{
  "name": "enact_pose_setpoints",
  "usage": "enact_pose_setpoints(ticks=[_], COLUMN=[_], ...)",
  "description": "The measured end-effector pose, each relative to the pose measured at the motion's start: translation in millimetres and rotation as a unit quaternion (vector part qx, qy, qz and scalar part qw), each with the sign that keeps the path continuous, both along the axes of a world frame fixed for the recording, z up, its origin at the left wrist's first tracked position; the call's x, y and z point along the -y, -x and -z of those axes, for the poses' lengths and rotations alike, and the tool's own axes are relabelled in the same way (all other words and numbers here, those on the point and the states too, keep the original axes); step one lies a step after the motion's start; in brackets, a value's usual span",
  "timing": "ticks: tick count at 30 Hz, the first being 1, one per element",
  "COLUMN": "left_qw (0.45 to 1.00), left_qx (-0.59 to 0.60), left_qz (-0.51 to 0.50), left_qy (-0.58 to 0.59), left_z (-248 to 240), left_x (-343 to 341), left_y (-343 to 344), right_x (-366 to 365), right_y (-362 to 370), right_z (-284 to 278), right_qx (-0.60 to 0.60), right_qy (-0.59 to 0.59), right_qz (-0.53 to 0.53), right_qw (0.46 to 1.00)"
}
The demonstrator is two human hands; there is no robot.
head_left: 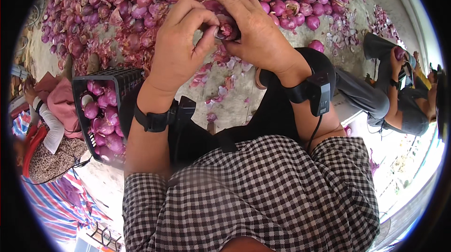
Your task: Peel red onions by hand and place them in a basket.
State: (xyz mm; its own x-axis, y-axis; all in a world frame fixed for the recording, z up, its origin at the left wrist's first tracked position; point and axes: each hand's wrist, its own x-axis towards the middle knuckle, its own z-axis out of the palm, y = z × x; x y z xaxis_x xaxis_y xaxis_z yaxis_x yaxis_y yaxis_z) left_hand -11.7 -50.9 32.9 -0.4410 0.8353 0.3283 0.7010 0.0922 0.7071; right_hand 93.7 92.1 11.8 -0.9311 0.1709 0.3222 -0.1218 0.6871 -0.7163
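A person in a black-and-white checked shirt (263, 186) holds one red onion (227, 29) between both hands, out over the gap between the knees and in front of a large heap of red onions (141, 3). The right hand (265, 29) is wrapped over the onion from the right, its fingers and thumb clamped around the bulb. The left hand (183, 36) meets it from the other side, thumb and forefinger pinched together on the onion's near end; whether a loose bit of skin lies between their tips cannot be told. Black wristbands (157, 121) circle both wrists. Below the hands, papery onion skins (221, 93) litter the concrete floor (230, 111). Left of the person's left knee stands a black plastic crate (96, 76) containing smooth, glossy purple onions (104, 120). A single loose onion (316, 45) lies just beyond the right knee. Further right, a seated co-worker's hand (395, 66) grips another onion (399, 53), while at far left another person's white sleeve (52, 130) shows near a striped cloth (66, 205).
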Motion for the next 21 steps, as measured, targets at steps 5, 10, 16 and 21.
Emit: enact_pose_setpoints(ticks=[5,10,16,21], left_qw=[1.000,1.000,0.999,0.995], left_qx=[-0.003,0.020,0.032,0.062], left_qz=[-0.006,-0.015,-0.016,-0.047], left_qy=[-0.010,-0.017,-0.024,-0.065], left_z=[3.0,4.9,3.4,3.3], left_x=[1.0,0.2,1.4,3.7], left_y=[0.2,-1.2,0.3,0.3], right_x=[0.0,0.4,-0.3,2.6], right_y=[0.7,0.8,1.8,3.4], right_z=[-2.7,-3.2,-1.4,-1.2], right_qx=[-0.011,0.000,0.007,0.035], right_qy=[0.007,0.024,0.068,0.197], right_qz=[-0.005,-0.009,-0.008,-0.006], right_qw=[1.000,1.000,0.998,0.980])
